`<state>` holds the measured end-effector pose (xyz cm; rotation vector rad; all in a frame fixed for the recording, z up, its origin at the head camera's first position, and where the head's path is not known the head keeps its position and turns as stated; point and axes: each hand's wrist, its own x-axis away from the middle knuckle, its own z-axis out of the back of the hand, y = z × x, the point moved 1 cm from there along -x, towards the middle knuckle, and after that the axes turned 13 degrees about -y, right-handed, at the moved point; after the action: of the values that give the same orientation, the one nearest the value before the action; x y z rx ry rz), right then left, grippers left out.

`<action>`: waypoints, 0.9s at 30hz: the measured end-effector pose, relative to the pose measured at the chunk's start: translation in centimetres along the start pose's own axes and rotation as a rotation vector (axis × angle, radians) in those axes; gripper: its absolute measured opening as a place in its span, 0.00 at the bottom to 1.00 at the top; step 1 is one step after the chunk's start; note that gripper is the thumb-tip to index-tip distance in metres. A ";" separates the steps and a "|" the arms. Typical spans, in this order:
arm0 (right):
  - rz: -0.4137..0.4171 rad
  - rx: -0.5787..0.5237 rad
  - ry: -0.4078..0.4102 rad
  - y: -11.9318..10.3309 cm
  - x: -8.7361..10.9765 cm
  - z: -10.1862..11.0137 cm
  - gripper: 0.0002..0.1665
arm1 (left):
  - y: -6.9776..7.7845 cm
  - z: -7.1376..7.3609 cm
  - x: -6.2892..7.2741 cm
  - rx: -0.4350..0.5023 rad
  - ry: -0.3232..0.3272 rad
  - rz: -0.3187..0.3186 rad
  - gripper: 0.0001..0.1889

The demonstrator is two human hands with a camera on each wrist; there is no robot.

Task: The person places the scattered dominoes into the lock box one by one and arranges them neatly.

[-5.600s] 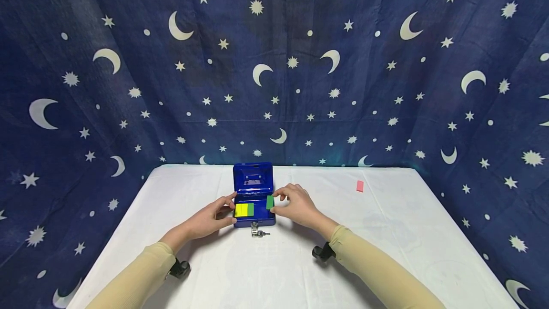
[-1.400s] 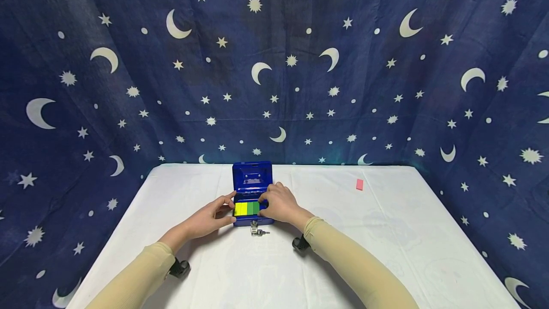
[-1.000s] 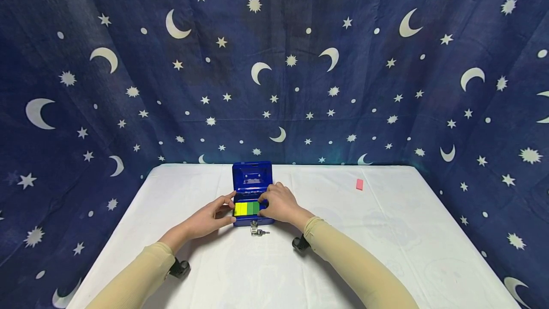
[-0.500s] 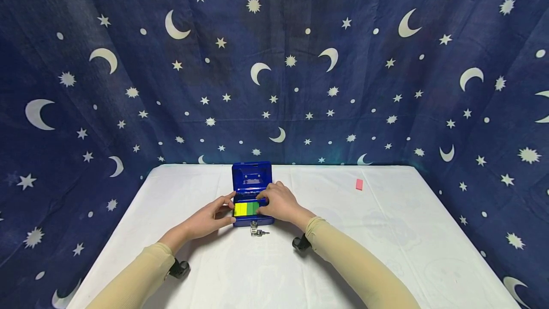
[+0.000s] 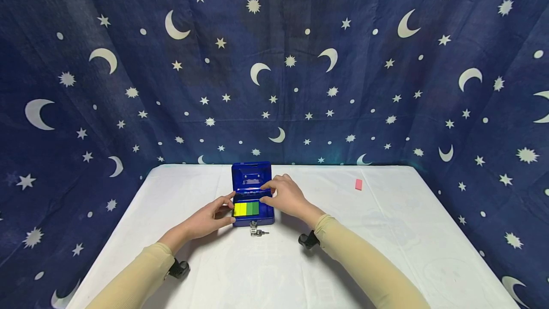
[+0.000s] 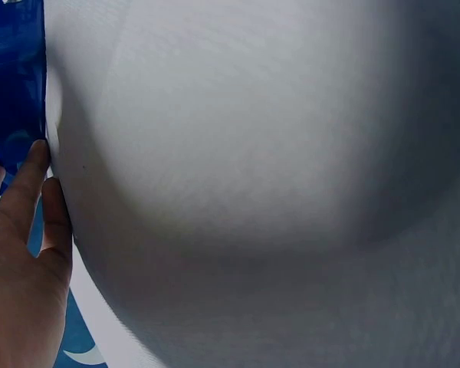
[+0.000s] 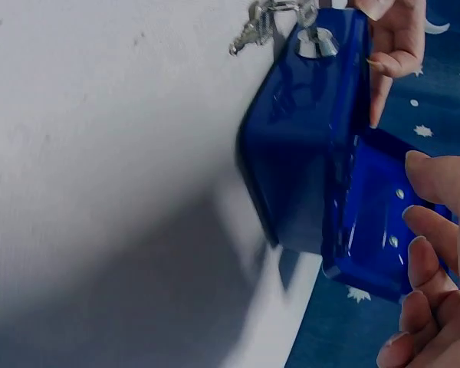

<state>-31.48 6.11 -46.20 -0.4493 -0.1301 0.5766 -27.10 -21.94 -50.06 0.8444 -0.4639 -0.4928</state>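
Note:
A blue metal cash box [image 5: 267, 214] stands on the table with its lid [image 5: 251, 175] raised. Inside, yellow blocks [image 5: 240, 209] and green blocks [image 5: 253, 208] lie side by side in a row toward the left. My left hand [image 5: 209, 217] holds the box's left end, thumb at the front corner and index finger at the rear one. Over the right part of the box, my right hand [image 5: 289, 197] has thumb and fingers parted with nothing between them. The right wrist view shows those fingers [image 7: 423, 261] in front of the open lid.
Keys [image 5: 259, 233] hang at the lock on the box's front. A pink block [image 5: 358, 184] lies far right on the white-covered table [image 5: 386, 232]. Behind the table hangs a dark blue curtain [image 5: 300, 85] with moons and stars.
A green block, held by my right hand at the box's right side earlier, now lies beside the other green one. My right hand has let go and risen back and right. My left hand stays put.

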 end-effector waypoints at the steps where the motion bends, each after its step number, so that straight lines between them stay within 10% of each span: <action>1: 0.001 -0.009 0.008 0.1 0.1 0.2 0.22 | 0.0 0.0 0.0 -0.002 0.000 0.001 0.20; 27: -0.044 -0.042 0.159 5.5 3.7 4.0 0.21 | 0.0 -0.1 0.0 -0.013 0.008 0.027 0.20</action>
<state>-32.16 13.75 -45.08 -0.5303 -0.0005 0.4942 -27.04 -21.91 -50.06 0.8264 -0.4638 -0.4673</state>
